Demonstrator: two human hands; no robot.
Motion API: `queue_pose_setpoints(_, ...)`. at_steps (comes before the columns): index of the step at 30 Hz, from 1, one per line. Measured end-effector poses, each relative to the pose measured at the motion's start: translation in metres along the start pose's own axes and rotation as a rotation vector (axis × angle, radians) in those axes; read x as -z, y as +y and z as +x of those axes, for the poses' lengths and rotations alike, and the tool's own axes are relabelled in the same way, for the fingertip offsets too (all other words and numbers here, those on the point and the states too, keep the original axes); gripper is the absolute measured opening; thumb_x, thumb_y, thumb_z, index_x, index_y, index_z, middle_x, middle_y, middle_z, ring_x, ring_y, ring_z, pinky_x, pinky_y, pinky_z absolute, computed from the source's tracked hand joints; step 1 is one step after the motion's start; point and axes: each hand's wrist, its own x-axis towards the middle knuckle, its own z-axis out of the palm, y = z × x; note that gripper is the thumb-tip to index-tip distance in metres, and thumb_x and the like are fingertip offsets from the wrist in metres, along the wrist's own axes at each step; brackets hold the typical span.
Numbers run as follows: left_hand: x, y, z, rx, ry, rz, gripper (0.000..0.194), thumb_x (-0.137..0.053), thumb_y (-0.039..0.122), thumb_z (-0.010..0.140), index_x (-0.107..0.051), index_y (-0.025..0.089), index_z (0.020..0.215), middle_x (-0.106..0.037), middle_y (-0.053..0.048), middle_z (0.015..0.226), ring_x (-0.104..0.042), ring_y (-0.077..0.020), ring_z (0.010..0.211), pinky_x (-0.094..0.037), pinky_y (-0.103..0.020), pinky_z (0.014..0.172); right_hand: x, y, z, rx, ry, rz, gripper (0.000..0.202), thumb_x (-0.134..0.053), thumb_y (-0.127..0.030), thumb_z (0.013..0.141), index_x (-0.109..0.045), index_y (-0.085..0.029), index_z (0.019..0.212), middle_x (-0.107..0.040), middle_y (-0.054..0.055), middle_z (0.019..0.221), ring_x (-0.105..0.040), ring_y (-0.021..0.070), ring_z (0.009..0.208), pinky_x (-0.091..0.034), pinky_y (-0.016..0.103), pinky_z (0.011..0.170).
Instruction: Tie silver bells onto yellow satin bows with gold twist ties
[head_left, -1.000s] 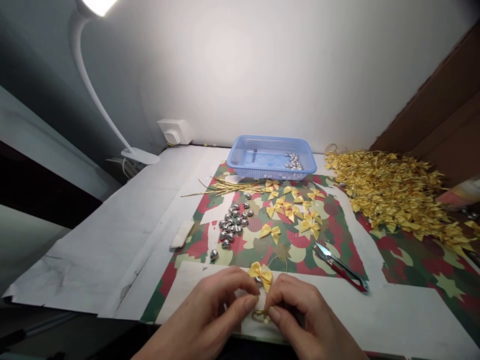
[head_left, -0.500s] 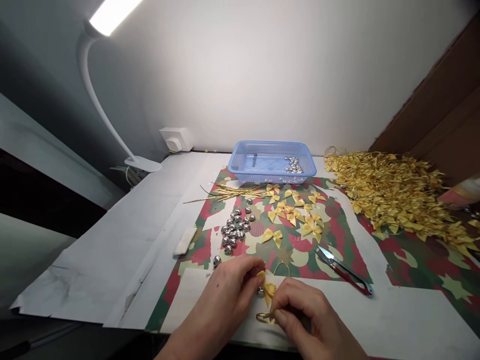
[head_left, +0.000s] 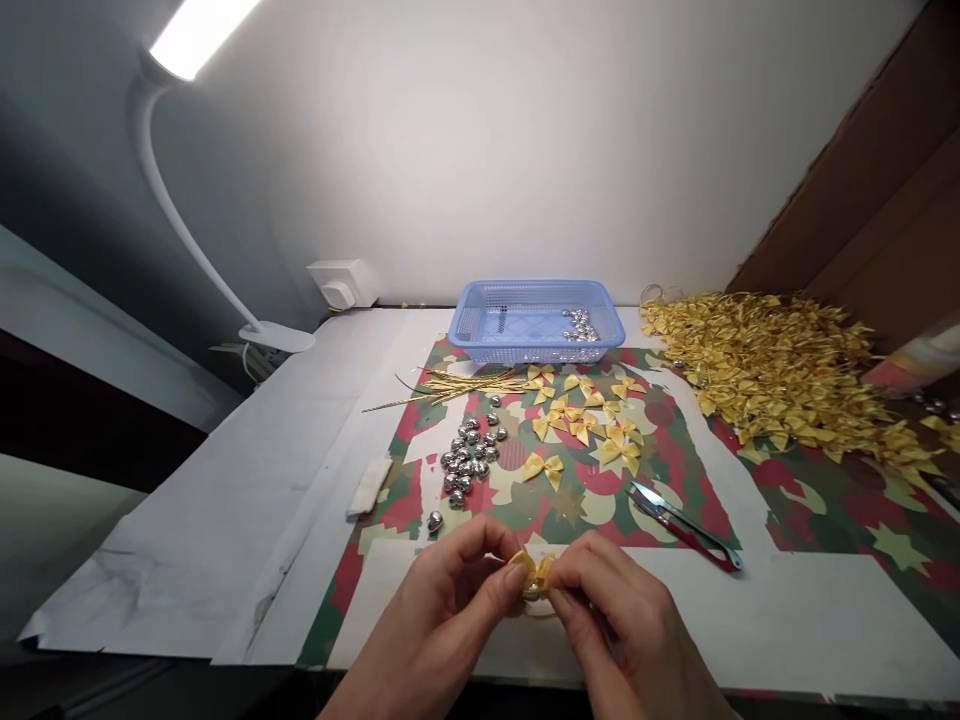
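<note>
Both hands have come closer together since half a second ago, and the gold cord loop (head_left: 538, 616), which showed beside the right fingertips, is now seen below the bow. The left hand (head_left: 454, 595) pinches one side of a yellow bow (head_left: 528, 562) between thumb and finger; the right hand (head_left: 619, 595) grips its other side. A silver bell (head_left: 534, 592) shows just under this bow, between the fingertips, near the front edge of the tabletop (head_left: 810, 610). Whether bell and bow are already fastened, I cannot tell.

As I judge, this one piece is partly assembled. Much seems done already: a large heap of bows (head_left: 772, 375) lies at the right, with some cords and bells visible among them. What is left, as far as it shows, is about a dozen loose bows (head_left: 544, 468), a cluster of loose bells (head_left: 466, 462) and a bundle of gold cords (head_left: 465, 382).

Only one container is clear to me: a blue basket (head_left: 487, 348) at the back, near the wall. It holds a small group of silver bells (head_left: 580, 328) in its right part, while most of its bottom is bare.
</note>
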Motion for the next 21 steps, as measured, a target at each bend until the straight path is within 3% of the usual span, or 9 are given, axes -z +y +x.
queue_pose_setpoints(2, 0.0, -0.003, -0.002, -0.019, 0.018, -0.076, 0.012, -0.062, 0.035, 0.093, -0.062, 0.024, 0.095, -0.062, 0.002, 0.087, -0.061, -0.0186, 0.083, -0.053, -0.034, 0.077, -0.002, -0.001, -0.003, 0.067, 0.062, -0.107, 0.022, -0.04, -0.015, 0.097, -0.054, -0.021, 0.081, -0.054, 0.003, 0.077, -0.053, 0.0163, 0.07, -0.036, 0.029, 0.06)
queue_pose_setpoints(5, -0.001, -0.006, -0.004, -0.023, 0.07, -0.118, 0.017, -0.065, 0.034, 0.091, -0.066, 0.031, 0.108, -0.065, 0.003, 0.093, -0.065, -0.0193, 0.086, -0.058, -0.034, 0.08, -0.002, -0.003, -0.006, 0.179, 0.121, -0.239, 0.02, -0.042, -0.009, 0.095, -0.054, -0.022, 0.085, -0.057, 0.004, 0.078, -0.053, 0.017, 0.068, -0.039, 0.029, 0.059)
queue_pose_setpoints(11, -0.008, 0.005, -0.009, -0.067, 0.1, -0.042, 0.015, -0.066, 0.035, 0.089, -0.075, 0.023, 0.087, -0.069, 0.0, 0.084, -0.065, -0.0188, 0.076, -0.062, -0.027, 0.068, 0.002, -0.006, -0.006, 0.328, 0.238, -0.348, 0.021, -0.049, -0.002, 0.088, -0.058, -0.02, 0.089, -0.059, 0.004, 0.076, -0.054, 0.0166, 0.066, -0.042, 0.027, 0.057)
queue_pose_setpoints(21, -0.009, 0.002, -0.016, -0.122, 0.1, 0.018, 0.009, -0.067, 0.031, 0.088, -0.071, 0.026, 0.094, -0.071, -0.002, 0.09, -0.066, -0.0222, 0.087, -0.057, -0.026, 0.075, 0.003, -0.007, -0.006, 0.37, 0.266, -0.42, 0.019, -0.051, 0.0, 0.087, -0.061, -0.016, 0.089, -0.057, 0.004, 0.075, -0.053, 0.0168, 0.065, -0.042, 0.027, 0.059)
